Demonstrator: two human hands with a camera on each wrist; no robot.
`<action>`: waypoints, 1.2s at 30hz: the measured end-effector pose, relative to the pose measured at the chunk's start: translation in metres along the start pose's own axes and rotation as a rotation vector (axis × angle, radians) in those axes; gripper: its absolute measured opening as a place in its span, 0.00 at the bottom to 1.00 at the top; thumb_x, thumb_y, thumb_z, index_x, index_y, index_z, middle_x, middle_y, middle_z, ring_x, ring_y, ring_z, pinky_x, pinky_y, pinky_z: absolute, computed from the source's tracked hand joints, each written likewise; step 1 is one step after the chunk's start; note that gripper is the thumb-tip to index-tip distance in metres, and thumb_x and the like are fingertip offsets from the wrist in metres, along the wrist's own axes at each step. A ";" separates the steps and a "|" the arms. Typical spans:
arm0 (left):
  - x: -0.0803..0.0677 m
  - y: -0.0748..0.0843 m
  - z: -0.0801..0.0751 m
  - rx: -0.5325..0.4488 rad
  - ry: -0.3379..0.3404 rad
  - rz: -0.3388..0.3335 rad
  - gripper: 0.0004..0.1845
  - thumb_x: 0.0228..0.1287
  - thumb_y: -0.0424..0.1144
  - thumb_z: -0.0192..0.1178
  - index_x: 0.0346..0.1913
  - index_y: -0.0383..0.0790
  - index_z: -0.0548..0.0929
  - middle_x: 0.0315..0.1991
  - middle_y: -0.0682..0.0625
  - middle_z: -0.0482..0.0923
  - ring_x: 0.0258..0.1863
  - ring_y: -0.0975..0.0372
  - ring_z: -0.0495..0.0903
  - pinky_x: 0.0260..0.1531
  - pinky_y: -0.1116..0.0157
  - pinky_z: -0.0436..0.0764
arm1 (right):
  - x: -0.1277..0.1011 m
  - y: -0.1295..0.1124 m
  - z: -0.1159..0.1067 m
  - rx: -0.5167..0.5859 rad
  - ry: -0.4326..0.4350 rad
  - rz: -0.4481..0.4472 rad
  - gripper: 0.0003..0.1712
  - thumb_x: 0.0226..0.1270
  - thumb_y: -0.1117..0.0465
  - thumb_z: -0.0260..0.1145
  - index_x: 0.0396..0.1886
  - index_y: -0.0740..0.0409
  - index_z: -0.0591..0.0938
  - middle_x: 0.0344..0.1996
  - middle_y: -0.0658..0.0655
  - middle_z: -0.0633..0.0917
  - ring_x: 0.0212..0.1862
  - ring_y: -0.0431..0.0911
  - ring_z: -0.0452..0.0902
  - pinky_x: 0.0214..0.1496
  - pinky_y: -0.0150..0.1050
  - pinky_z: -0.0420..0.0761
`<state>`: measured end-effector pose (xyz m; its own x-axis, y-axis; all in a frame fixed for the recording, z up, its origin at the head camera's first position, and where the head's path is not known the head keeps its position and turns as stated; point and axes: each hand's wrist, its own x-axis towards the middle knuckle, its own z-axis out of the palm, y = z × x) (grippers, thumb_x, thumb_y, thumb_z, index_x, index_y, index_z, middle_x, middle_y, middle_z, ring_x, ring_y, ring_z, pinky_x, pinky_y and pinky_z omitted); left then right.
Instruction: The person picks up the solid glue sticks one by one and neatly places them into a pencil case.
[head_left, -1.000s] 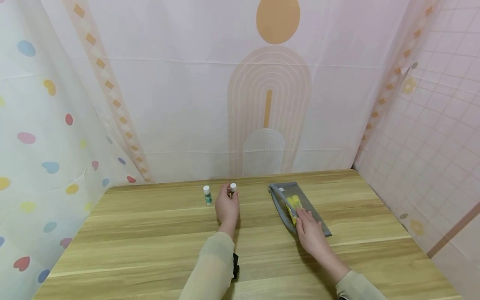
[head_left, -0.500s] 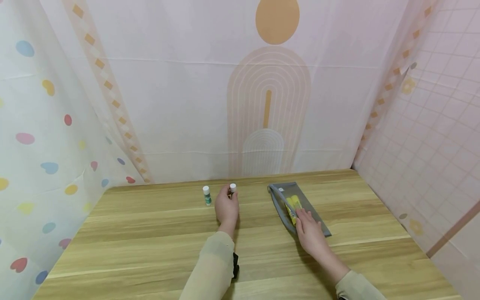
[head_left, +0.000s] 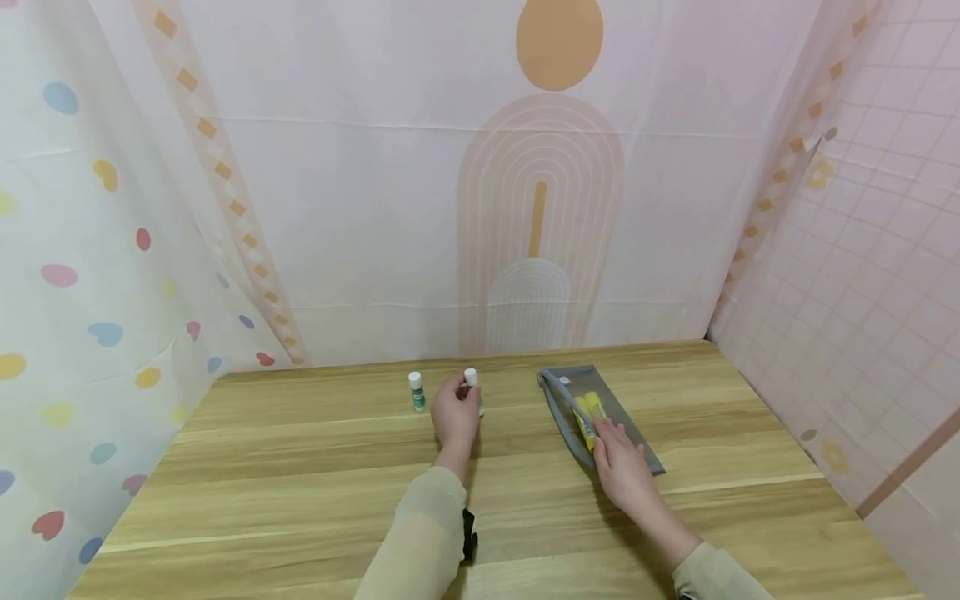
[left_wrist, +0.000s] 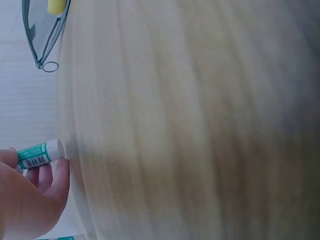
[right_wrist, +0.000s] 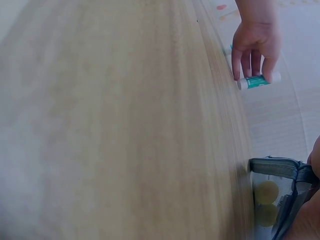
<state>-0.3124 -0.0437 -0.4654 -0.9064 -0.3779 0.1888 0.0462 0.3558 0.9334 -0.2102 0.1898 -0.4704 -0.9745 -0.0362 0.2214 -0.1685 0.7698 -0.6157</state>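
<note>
My left hand pinches a glue stick with white cap and green label. In the left wrist view, thumb and fingers grip this glue stick by its label. A matching glue stick stands upright on the table, just left of that hand. To the right lies a grey mesh zip pouch, its zipped mouth gaping toward the left. Two yellow cylinders show inside. My right hand holds the pouch's near part by the mouth edge, hiding that end; the right wrist view shows the zipper band running into its fingers.
The wood-grain table reaches back to a white patterned curtain. Dotted cloth hangs on the left and checked cloth on the right. A metal ring hangs at the pouch's zipper end.
The glue stick in my left hand has shifted slightly right, and its lower end now shows beside the fingers. My right hand and the pouch stay in place.
</note>
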 end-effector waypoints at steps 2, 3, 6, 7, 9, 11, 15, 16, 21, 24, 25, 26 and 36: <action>0.000 0.000 0.000 -0.004 -0.004 -0.007 0.14 0.64 0.31 0.66 0.52 0.33 0.84 0.42 0.39 0.85 0.43 0.50 0.82 0.45 0.53 0.82 | 0.000 0.000 -0.001 -0.002 -0.004 -0.003 0.24 0.80 0.64 0.46 0.68 0.76 0.67 0.66 0.77 0.66 0.68 0.73 0.56 0.62 0.79 0.49; 0.000 0.000 0.001 -0.009 -0.008 -0.012 0.14 0.64 0.31 0.66 0.52 0.33 0.84 0.42 0.39 0.85 0.43 0.50 0.82 0.46 0.53 0.82 | 0.000 0.000 -0.001 -0.002 -0.005 -0.003 0.24 0.80 0.64 0.46 0.68 0.76 0.67 0.66 0.77 0.66 0.68 0.73 0.56 0.61 0.79 0.49; 0.000 0.001 0.002 -0.032 -0.025 -0.027 0.15 0.64 0.31 0.66 0.52 0.33 0.84 0.43 0.39 0.84 0.44 0.51 0.82 0.45 0.54 0.82 | 0.000 -0.001 -0.001 -0.006 -0.004 -0.001 0.24 0.80 0.64 0.46 0.68 0.76 0.67 0.66 0.77 0.66 0.68 0.72 0.56 0.62 0.78 0.49; 0.000 0.001 0.002 -0.042 -0.031 -0.036 0.14 0.64 0.31 0.66 0.52 0.33 0.85 0.44 0.40 0.84 0.44 0.51 0.82 0.44 0.55 0.83 | 0.000 -0.001 -0.001 -0.007 -0.004 0.000 0.24 0.80 0.64 0.46 0.68 0.76 0.67 0.66 0.76 0.66 0.68 0.72 0.56 0.62 0.78 0.49; -0.001 0.002 0.002 -0.066 -0.049 -0.057 0.14 0.64 0.32 0.66 0.53 0.33 0.85 0.44 0.40 0.84 0.43 0.53 0.82 0.41 0.59 0.84 | 0.000 -0.001 -0.002 -0.012 0.001 0.002 0.24 0.80 0.64 0.47 0.67 0.76 0.67 0.66 0.76 0.66 0.68 0.72 0.57 0.62 0.78 0.50; -0.003 0.004 0.002 -0.096 -0.068 -0.080 0.15 0.64 0.32 0.66 0.53 0.33 0.85 0.42 0.41 0.84 0.39 0.55 0.81 0.34 0.62 0.85 | 0.000 -0.002 -0.003 -0.019 0.007 -0.001 0.24 0.80 0.65 0.47 0.67 0.76 0.68 0.66 0.77 0.67 0.68 0.72 0.57 0.62 0.78 0.51; -0.007 0.006 0.003 -0.195 -0.135 -0.152 0.16 0.65 0.31 0.65 0.54 0.32 0.84 0.37 0.42 0.81 0.27 0.60 0.79 0.23 0.66 0.84 | -0.001 -0.003 -0.004 -0.029 0.020 -0.009 0.23 0.79 0.66 0.48 0.66 0.76 0.69 0.65 0.77 0.68 0.67 0.73 0.59 0.61 0.79 0.53; -0.008 0.007 0.004 -0.217 -0.152 -0.168 0.16 0.65 0.31 0.65 0.54 0.32 0.83 0.37 0.42 0.81 0.26 0.60 0.79 0.22 0.67 0.84 | -0.001 -0.003 -0.004 -0.029 0.019 -0.007 0.23 0.79 0.66 0.48 0.67 0.76 0.68 0.65 0.77 0.68 0.67 0.73 0.59 0.61 0.79 0.52; -0.012 0.009 0.008 -0.304 -0.223 -0.229 0.16 0.65 0.31 0.64 0.55 0.31 0.83 0.38 0.43 0.80 0.26 0.61 0.80 0.23 0.65 0.86 | 0.001 -0.002 -0.003 -0.019 0.022 0.002 0.24 0.79 0.65 0.48 0.67 0.75 0.68 0.65 0.77 0.67 0.68 0.72 0.58 0.62 0.78 0.51; -0.015 0.010 0.011 -0.334 -0.249 -0.253 0.16 0.65 0.30 0.63 0.56 0.31 0.82 0.39 0.42 0.80 0.26 0.60 0.81 0.23 0.64 0.86 | 0.001 -0.002 -0.003 -0.012 0.018 0.008 0.24 0.79 0.64 0.48 0.67 0.75 0.68 0.65 0.77 0.67 0.68 0.72 0.57 0.63 0.78 0.50; -0.016 0.010 0.011 -0.341 -0.257 -0.259 0.16 0.66 0.30 0.63 0.56 0.31 0.82 0.39 0.42 0.80 0.26 0.60 0.81 0.23 0.63 0.86 | 0.001 -0.001 -0.003 -0.012 0.017 0.009 0.24 0.79 0.64 0.48 0.67 0.75 0.68 0.66 0.77 0.67 0.68 0.72 0.57 0.63 0.78 0.50; -0.016 0.011 0.012 -0.351 -0.265 -0.263 0.17 0.65 0.30 0.63 0.56 0.30 0.81 0.39 0.42 0.79 0.26 0.60 0.81 0.23 0.63 0.86 | 0.001 -0.001 -0.002 -0.012 0.015 0.009 0.24 0.79 0.64 0.48 0.67 0.75 0.68 0.66 0.77 0.67 0.68 0.72 0.57 0.63 0.78 0.50; -0.025 0.013 0.018 -0.365 -0.335 -0.289 0.18 0.66 0.31 0.63 0.56 0.27 0.80 0.40 0.41 0.79 0.27 0.59 0.80 0.24 0.61 0.87 | 0.001 0.000 -0.001 -0.016 0.010 0.011 0.24 0.79 0.64 0.47 0.67 0.75 0.68 0.66 0.76 0.66 0.68 0.72 0.57 0.63 0.77 0.49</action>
<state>-0.2969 -0.0145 -0.4634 -0.9846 -0.1032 -0.1412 -0.1352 -0.0626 0.9888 -0.2113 0.1910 -0.4692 -0.9747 -0.0208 0.2225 -0.1550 0.7800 -0.6062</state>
